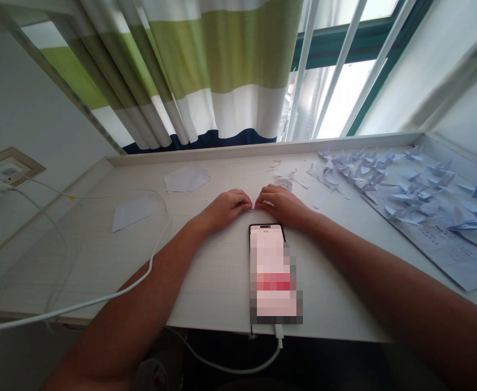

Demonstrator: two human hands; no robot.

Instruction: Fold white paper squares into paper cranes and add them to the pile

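My left hand [230,205] and my right hand [281,203] meet at the middle of the white desk, fingertips pinched close together. Between them shows a sliver of a small white piece of paper [253,208], mostly covered by the fingers. Its folds are too small to make out. Just below the hands lies a phone [266,250] with its screen lit and partly blurred out. Behind my right hand are curled paper scraps [285,182] and strips.
Many folded paper cranes [385,168] cover a printed sheet [437,244] on the right. Flat paper sheets [187,179] and another paper sheet [131,213] lie left. A white cable [157,255] crosses over my left forearm; a charging cable [279,334] hangs from the phone past the desk edge.
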